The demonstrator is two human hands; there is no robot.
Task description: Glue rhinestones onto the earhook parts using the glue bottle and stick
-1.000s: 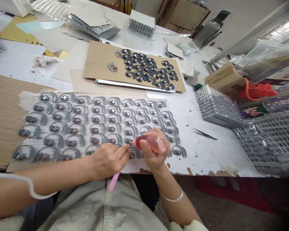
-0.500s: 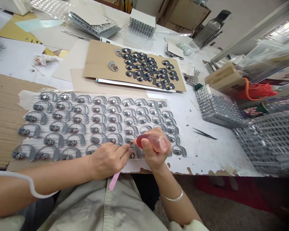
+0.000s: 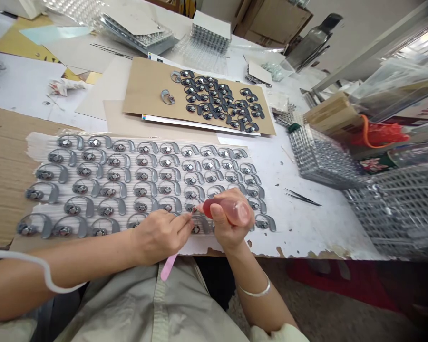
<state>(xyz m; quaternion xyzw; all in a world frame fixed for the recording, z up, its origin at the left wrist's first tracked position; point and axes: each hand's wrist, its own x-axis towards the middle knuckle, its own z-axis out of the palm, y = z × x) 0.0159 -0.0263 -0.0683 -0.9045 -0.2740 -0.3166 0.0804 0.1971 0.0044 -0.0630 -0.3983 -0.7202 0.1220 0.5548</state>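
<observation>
My right hand [image 3: 234, 227] is wrapped round a small squeeze bottle [image 3: 226, 210] of red liquid, tilted with its nozzle pointing left. The tip meets one grey ear-hook earphone part [image 3: 191, 208] in the front rows. Close by, my left hand [image 3: 164, 236] is closed, fingertips pinched at that same part. A flat pink-handled tool [image 3: 169, 267] sticks out below this hand; its working end is hidden by the fingers. Many similar grey ear-hook parts [image 3: 142, 175] lie in rows on a ribbed white foam sheet [image 3: 32, 147].
Behind the rows, a brown cardboard sheet [image 3: 142, 90] bears darker ear-hook parts. Black tweezers [image 3: 302, 196] lie at the right. Stacked clear blister trays [image 3: 321, 159] stand along the right side, and more trays [image 3: 139, 35] lie at the back. The table's front edge is worn.
</observation>
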